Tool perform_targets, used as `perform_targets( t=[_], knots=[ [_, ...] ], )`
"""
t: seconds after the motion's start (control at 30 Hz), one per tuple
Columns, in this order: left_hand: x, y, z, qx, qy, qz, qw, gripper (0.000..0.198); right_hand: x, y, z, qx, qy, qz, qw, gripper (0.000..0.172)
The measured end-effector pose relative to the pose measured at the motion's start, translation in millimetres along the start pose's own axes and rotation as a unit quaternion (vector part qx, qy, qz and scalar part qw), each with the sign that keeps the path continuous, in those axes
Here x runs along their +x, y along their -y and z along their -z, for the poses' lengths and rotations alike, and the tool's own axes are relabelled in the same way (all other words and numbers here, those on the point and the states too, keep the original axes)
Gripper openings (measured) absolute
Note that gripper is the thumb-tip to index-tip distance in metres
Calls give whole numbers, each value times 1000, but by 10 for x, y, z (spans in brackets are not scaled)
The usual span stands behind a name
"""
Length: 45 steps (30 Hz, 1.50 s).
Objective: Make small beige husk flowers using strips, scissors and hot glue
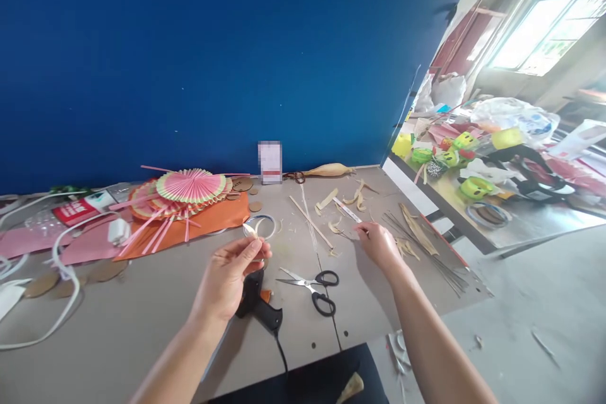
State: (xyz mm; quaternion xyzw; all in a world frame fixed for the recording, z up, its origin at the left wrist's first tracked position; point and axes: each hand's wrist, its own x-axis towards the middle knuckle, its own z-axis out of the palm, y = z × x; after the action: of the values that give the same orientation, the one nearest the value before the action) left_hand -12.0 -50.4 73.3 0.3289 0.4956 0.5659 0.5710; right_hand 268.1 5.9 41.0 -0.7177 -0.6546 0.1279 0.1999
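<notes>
My left hand (pixel 237 271) is raised over the table, thumb and fingers pinched on a small cream-coloured piece (pixel 250 231) that looks like dried husk. Right of centre, my right hand (pixel 379 245) reaches down to the tabletop, its fingertips closed at the near end of a slim white pen-like stick (pixel 346 209). Below my left hand lies a black glue gun (pixel 262 306), partly hidden by it. Black-handled scissors (pixel 315 285) rest with blades parted between my hands. Curled husk scraps (pixel 360 196) lie beyond my right hand.
Pink paper rosettes (pixel 194 188) lie on orange sheet material (pixel 218 218) at left, near a white cable (pixel 59 252). A tape ring (pixel 265 227), a thin stick (pixel 311 222) and grey wires (pixel 442 271) lie on the table. A blue panel (pixel 237 63) stands behind.
</notes>
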Motion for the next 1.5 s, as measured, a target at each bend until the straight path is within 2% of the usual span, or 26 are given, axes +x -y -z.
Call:
perform_targets(
  t=[0.17,0.37,0.53,0.67,0.8,0.93,1.03,1.1,1.17,1.33,1.5],
  knots=[
    [-31,106,-103,-8,16,17,1000,22,140,84,-178,-28,25,47,998,16],
    [-67,114,-178,17,42,33,998,21,373,103,-343,-24,25,49,998,23],
    [-58,136,-221,23,53,38,998,21,456,80,-315,57,13,27,998,12],
    [-41,173,-271,22,49,40,998,23,321,147,-231,181,5,-7,984,11],
    [-16,227,-354,11,43,41,998,25,42,393,-177,345,61,-15,936,27],
    [2,279,-429,-7,38,42,998,24,-222,705,-136,459,112,-13,881,29],
    [8,310,-451,-8,35,37,999,25,-352,880,-124,580,143,-38,801,24],
    [9,328,-451,-4,32,34,999,25,-415,957,-138,622,133,-47,770,21],
    [8,344,-447,-1,30,28,999,24,-465,1007,-167,617,106,-40,778,19],
    [0,363,-443,10,29,6,1000,22,-533,1068,-239,563,50,-3,825,14],
    [-12,383,-432,47,33,-35,998,21,-568,1112,-224,555,34,12,831,12]
  ],
)
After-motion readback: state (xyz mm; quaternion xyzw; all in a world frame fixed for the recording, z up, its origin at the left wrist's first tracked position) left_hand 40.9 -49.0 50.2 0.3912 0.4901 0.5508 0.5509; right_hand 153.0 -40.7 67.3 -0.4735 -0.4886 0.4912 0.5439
